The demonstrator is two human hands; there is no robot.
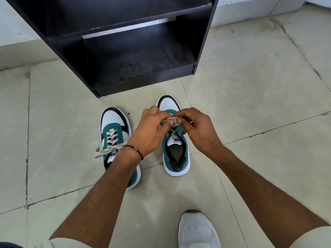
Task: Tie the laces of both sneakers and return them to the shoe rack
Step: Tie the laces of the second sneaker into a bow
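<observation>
Two green, white and black sneakers stand on the tiled floor, toes toward the rack. The left sneaker has beige laces lying loose across its tongue, and my left forearm crosses its heel. Over the right sneaker, my left hand and my right hand meet above the tongue. Both pinch the beige lace between fingertips and hold it taut above the eyelets. The dark shoe rack stands just beyond the shoes, its lower shelf bare.
A pale grey shoe on my own foot shows at the bottom edge. A low white wall ledge runs behind the rack. Tiled floor spreads to both sides of the sneakers.
</observation>
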